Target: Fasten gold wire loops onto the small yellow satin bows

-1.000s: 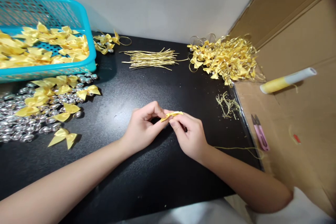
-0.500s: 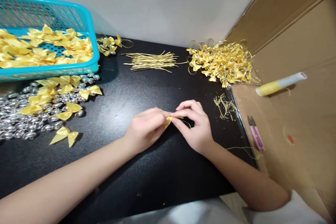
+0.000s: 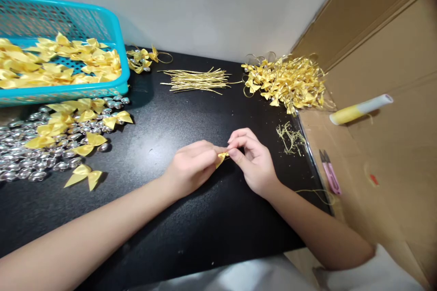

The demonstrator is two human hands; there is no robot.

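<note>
Near the middle of the black table, my left hand (image 3: pixel 193 163) is closed on a small yellow ribbon bow (image 3: pixel 221 158), partly hidden behind its fingers. My right hand (image 3: pixel 254 161) meets it from the right, thumb and forefinger pinched together at the bow's right end. Whether those fingertips grip the ribbon or a thin cord at it is too small to tell. Beyond both hands lies a bundle of gold cords (image 3: pixel 198 80). A single loose yellow bow (image 3: pixel 84 176) rests on the table to the left.
A turquoise basket (image 3: pixel 119 54) of yellow bows stands back left, with silver beads (image 3: pixel 37 159) in front. Finished-looking bows with gold loops (image 3: pixel 287 82) are heaped back right. Cord scraps (image 3: pixel 290 138), pink thread snips (image 3: pixel 330 173) and a yellow-white tube (image 3: pixel 361 109) lie on the right.
My right fingertips have drawn together into a pinch at the bow, where they were more spread before. My left hand has barely moved. The view has shifted slightly.
</note>
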